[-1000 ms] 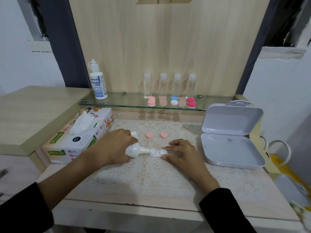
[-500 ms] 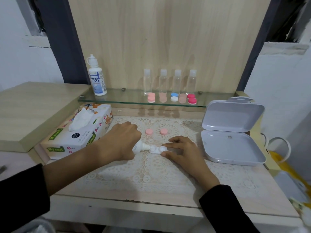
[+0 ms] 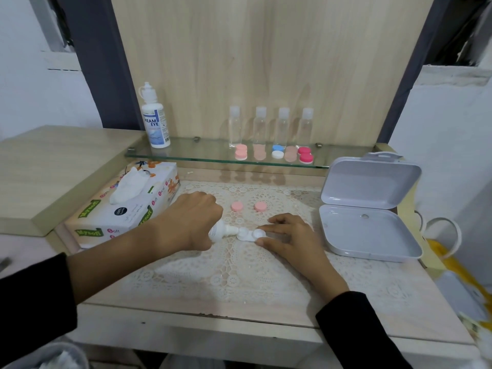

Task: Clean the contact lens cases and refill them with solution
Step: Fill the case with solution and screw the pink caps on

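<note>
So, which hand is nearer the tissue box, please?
Left. The left hand, gripping a small bottle, is beside the tissue box; the right hand holds the lens case farther right.

A pale wood panel (image 3: 266, 62) rises behind the worktop (image 3: 415, 296), with dark grey strips (image 3: 106, 62) on either side. A glass shelf (image 3: 191, 155) runs along the panel's foot. White walls (image 3: 34, 97) stand beyond, and a raised wood ledge (image 3: 53, 161) adjoins on the left. The light is soft and even.

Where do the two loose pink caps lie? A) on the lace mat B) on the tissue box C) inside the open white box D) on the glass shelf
A: the left pink cap and the right pink cap both rest flat on the lace mat.
</note>
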Demonstrator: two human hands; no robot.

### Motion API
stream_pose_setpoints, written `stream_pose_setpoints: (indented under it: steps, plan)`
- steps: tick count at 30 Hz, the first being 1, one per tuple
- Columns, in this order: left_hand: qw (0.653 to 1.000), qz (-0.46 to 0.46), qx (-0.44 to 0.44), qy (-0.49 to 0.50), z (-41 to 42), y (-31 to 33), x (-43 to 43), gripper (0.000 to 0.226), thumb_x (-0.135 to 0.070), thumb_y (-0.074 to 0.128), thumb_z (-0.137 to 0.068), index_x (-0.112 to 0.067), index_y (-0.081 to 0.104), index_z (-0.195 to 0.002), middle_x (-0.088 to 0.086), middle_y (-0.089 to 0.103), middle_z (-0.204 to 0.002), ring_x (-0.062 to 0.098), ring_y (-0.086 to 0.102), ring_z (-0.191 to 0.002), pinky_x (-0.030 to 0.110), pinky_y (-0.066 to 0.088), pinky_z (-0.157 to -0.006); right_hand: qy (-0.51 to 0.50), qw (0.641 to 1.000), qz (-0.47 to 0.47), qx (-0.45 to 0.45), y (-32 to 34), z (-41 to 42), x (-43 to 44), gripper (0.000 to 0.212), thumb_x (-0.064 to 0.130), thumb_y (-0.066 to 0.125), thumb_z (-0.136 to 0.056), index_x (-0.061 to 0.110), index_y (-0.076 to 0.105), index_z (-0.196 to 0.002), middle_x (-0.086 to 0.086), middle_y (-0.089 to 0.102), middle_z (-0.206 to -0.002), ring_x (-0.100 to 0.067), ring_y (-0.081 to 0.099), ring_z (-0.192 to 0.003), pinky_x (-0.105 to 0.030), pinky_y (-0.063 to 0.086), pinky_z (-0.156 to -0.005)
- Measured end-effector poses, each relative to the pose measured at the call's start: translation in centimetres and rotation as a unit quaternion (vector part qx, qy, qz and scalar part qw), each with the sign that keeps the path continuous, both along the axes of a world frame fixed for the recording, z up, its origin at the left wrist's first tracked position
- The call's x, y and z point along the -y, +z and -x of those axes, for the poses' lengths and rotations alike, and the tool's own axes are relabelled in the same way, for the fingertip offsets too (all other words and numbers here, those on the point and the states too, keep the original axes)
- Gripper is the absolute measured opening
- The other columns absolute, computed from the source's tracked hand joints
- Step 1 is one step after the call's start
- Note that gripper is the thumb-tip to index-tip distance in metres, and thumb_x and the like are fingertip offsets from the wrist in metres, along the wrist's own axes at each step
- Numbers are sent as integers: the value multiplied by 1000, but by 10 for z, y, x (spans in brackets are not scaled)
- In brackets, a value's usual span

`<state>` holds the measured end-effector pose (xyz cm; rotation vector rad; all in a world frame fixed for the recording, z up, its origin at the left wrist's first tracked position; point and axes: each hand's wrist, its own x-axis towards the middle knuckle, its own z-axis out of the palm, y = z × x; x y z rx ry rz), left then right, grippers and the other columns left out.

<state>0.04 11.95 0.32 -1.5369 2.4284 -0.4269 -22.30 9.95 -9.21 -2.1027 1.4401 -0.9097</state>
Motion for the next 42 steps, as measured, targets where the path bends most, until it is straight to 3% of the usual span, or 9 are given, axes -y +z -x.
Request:
stream_pose_setpoints:
  steps: [4,17,25,30,34,42]
  plan:
    - [1000,-3,0,0,-2,-1,0,25,-33,63,-78,-17,61,-98,-2,47,-84,15,49,-79,28,44,-66,2,1000,2,0,1,0,-1,31,48,72,-80,41,70,-110,17,56,-121,1,45,-111,-25,39,-89]
    - [1000,1,-1,1,-1,-1,3,27,-34,64,-79,-16,60,-100,-2,43,-85,14,45,-79,27,38,-64,1,1000,0,3,4,-1,-2,31,46,73,-80,40,71,-110,15,57,-119,0,45,-110,-27,40,-90]
    - [998,-9,-55,11,-12,-9,-2,38,-44,67,-77,-20,61,-106,-7,39,-85,12,43,-76,26,40,-64,2,1000,0,-4,3,1,-3,32,47,72,-80,40,70,-111,16,56,-120,1,43,-111,-23,36,-88]
    - [996,-6,-87,15,-13,-13,-3,47,-51,66,-77,-24,59,-115,-3,54,-103,11,41,-84,26,36,-68,4,1000,-1,3,3,0,0,31,47,73,-79,40,71,-109,17,56,-118,3,43,-109,-23,36,-88]
    - [995,-9,-102,2,-3,-13,-3,43,-48,66,-76,-23,62,-111,-3,53,-98,14,50,-88,29,45,-71,6,1000,0,5,2,0,-2,30,46,73,-79,41,71,-109,17,56,-117,2,44,-110,-23,38,-88]
    - [997,11,-72,-12,13,-12,-4,36,-40,65,-77,-21,62,-108,-3,44,-88,15,47,-83,30,42,-66,7,1000,10,2,1,1,-1,32,45,73,-80,39,71,-111,17,56,-117,1,44,-110,-23,37,-89]
